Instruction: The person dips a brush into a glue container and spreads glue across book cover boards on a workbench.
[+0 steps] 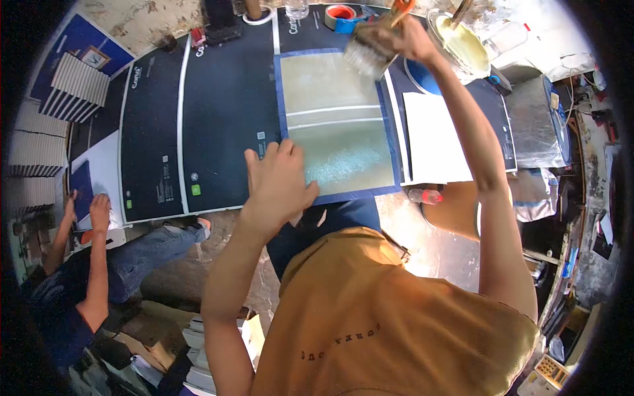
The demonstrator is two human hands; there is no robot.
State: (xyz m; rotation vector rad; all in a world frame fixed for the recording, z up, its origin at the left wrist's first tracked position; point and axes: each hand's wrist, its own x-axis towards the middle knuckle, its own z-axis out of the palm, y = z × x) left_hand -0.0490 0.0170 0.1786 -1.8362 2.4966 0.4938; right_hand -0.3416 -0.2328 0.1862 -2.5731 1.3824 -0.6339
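My right hand [413,41] grips a wide paintbrush [370,54] with an orange handle, its pale bristles over the top right of a blue-bordered sheet [333,79]. Two greyish panels with white strips between them make up that sheet, and light-blue wet-looking streaks [347,165] cover part of the lower one. At the sheet's lower left edge is my left hand [281,178], its fingers spread and holding nothing. Close to my right wrist stands a bucket [465,49] of cream-coloured paste with a stick in it. White paper [432,135] lies right of the sheet.
Dark boards [228,119] cover the table. Tape rolls [341,14] sit at the back. Stacks of books [72,86] rise at the far left, where another person's hands [99,211] hold a blue cover [81,188]. A red-capped bottle [424,196] is by the front edge.
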